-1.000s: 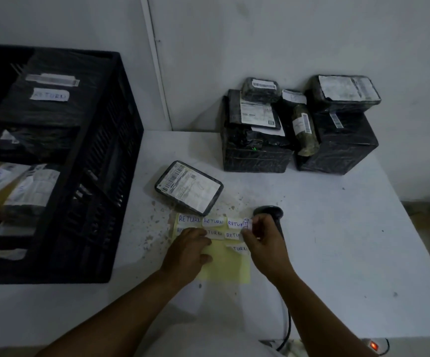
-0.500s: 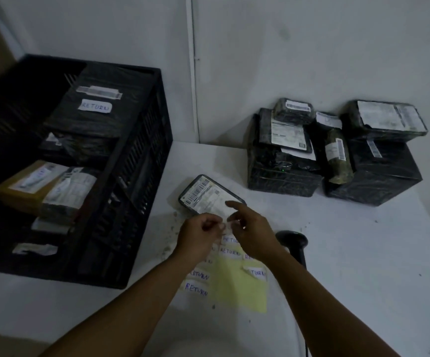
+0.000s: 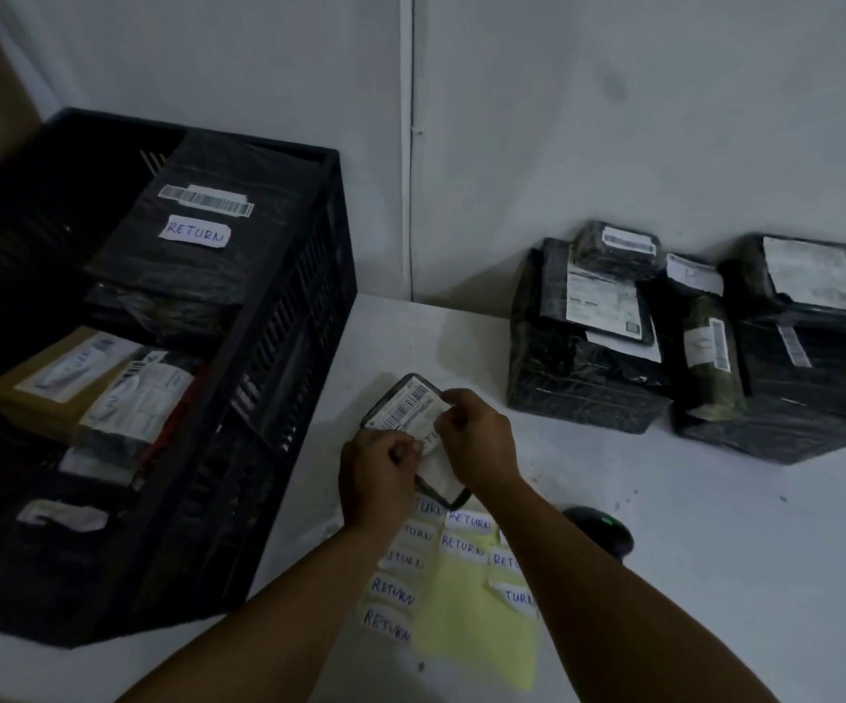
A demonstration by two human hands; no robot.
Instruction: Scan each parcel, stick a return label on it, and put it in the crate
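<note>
A flat black parcel (image 3: 403, 405) with a white barcode slip lies on the white table (image 3: 715, 525) in front of me. Both my hands are over it: my left hand (image 3: 377, 474) and my right hand (image 3: 479, 433) pinch the two ends of a white return label (image 3: 431, 442) lying on the parcel's face. Just below, a yellow backing sheet (image 3: 466, 621) carries several more "RETURN" labels. The black scanner (image 3: 601, 537) lies to the right of my right forearm. The black crate (image 3: 278, 378) stands at the left with several parcels inside.
A stack of black-wrapped parcels (image 3: 588, 378) and more parcels (image 3: 811, 393) sit against the wall at the back right. The crate's topmost parcel (image 3: 197, 235) bears a RETURN label. Bare table shows at the right.
My right hand peeled a label off the sheet; both hands then carried it up onto the flat parcel. My head has moved closer and turned left.
</note>
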